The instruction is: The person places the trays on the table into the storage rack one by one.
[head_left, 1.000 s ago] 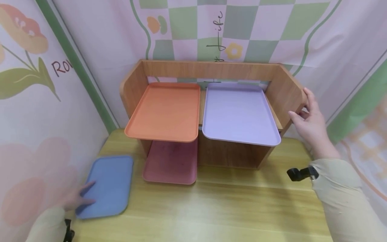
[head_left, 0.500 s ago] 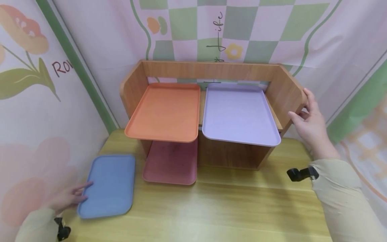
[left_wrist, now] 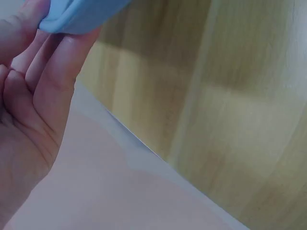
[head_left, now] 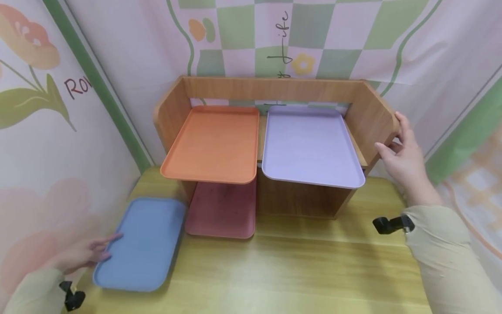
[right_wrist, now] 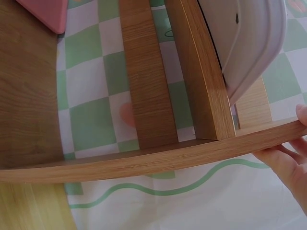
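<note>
My left hand (head_left: 84, 253) pinches the left edge of a blue tray (head_left: 143, 244), which is tilted and lifted off the table at left. In the left wrist view, thumb and fingers hold the rim of that blue tray (left_wrist: 86, 14). My right hand (head_left: 405, 161) grips the right side panel of a wooden shelf (head_left: 274, 89); the right wrist view shows fingers (right_wrist: 283, 165) on the panel's outer face. On the shelf's upper level lie an orange tray (head_left: 213, 144) and a lilac tray (head_left: 311, 146). A dark pink tray (head_left: 223, 211) sits in the lower left compartment, partly hidden beneath the orange one.
The shelf stands at the back of a wooden table (head_left: 298, 270). Its lower right compartment (head_left: 298, 198) shows bare wood. A printed curtain (head_left: 231, 26) hangs close behind, and another printed sheet (head_left: 59, 152) borders the left side.
My left hand has gone from lying over the blue tray to pinching its left edge. The tray has risen, tilted and shifted slightly right. My right hand stays on the shelf.
</note>
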### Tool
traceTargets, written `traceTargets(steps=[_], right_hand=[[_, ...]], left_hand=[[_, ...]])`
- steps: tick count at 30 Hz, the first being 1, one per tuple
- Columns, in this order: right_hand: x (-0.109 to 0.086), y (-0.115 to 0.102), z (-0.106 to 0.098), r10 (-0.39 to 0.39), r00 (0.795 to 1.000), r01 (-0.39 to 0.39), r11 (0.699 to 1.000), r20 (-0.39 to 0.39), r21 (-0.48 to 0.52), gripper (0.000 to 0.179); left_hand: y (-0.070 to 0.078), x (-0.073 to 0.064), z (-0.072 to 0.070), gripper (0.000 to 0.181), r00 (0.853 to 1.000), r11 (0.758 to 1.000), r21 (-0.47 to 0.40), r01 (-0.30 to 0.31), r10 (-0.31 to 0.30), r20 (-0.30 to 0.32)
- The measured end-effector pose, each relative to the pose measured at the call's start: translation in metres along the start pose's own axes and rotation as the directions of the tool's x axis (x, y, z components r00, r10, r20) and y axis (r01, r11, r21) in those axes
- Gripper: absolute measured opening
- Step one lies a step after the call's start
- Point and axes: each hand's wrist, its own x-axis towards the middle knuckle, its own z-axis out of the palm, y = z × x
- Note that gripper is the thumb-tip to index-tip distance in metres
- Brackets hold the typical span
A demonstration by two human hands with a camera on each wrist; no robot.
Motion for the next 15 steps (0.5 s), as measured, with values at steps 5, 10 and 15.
traceTargets(steps=[5, 10, 15], right_hand=[[0.001, -0.002, 0.002, -0.022, 1.0, 0.023, 1.0, -0.004, 0.014, 0.078], [0.001, -0.001, 0.003, -0.022, 1.0, 0.022, 1.0, 0.0, 0.016, 0.079], [0.002, 0.001, 0.001, -0.026, 1.0, 0.026, 1.0, -0.002, 0.001, 0.078]], left_hand=[[0.015, 0.007, 0.012, 0.056, 1.0, 1.0, 0.007, 0.012, -0.012, 0.013], [0.029, 0.022, 0.031, 0.062, 0.997, 0.984, 0.172, 0.056, -0.047, -0.057], [0.037, 0.061, 0.065, 0.064, 0.999, 0.999, 0.037, -0.024, 0.026, -0.036]])
